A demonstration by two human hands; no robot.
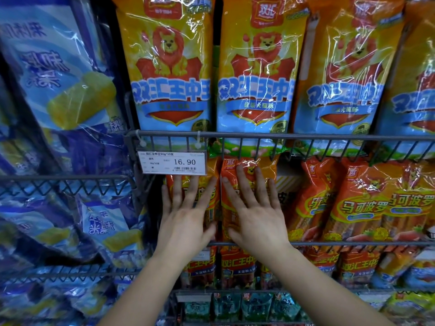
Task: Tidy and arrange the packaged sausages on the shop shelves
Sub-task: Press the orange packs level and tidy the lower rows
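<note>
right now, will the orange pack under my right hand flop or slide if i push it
Likely stiff lengthwise: the orange pack holds long sausages side by side. Its glossy film looks slippery. Standing upright, it may tip back.

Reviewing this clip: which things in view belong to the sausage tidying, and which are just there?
In the job: left hand and right hand, fingers flat on the orange sausage packs; lion-print sausage packs above.
Just there: price tag; wire shelf rail; blue packs on the neighbouring rack.
</note>
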